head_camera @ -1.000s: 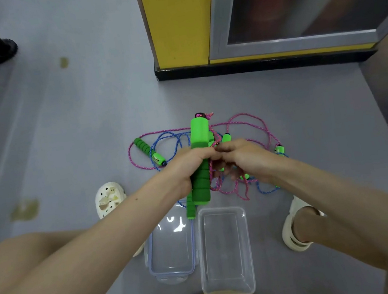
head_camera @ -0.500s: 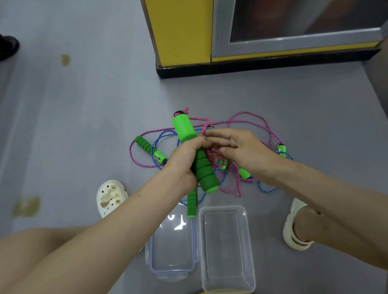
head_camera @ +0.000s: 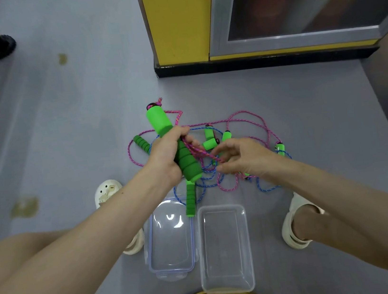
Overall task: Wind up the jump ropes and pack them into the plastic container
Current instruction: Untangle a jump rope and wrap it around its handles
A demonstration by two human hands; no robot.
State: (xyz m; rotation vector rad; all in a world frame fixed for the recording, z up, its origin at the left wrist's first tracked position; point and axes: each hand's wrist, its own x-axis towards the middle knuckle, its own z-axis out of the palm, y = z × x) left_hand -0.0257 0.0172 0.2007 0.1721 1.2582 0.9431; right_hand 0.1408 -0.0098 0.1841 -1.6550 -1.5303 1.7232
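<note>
Left hand (head_camera: 164, 158) grips green foam handles (head_camera: 159, 123), fingers wrapped tight, top end tilted toward 11 o'clock. Right hand (head_camera: 241, 157), fingers half curled, pinches pink rope (head_camera: 201, 150) strand running from handles. Tangle of pink and blue rope (head_camera: 266, 189) on grey floor (head_camera: 74, 138), centre frame. Clear plastic container (head_camera: 229, 290) open at 6 o'clock, lid (head_camera: 173, 270) against its 9 o'clock side. Black cabinet base (head_camera: 251, 62) bounds floor from 12 to 2 o'clock; wide bare floor from 9 to 11 o'clock. Since half second ago: right hand drawn off handles toward 4 o'clock.

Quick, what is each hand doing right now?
Left hand: holding the green handle.
Right hand: pinching the pink rope.
</note>
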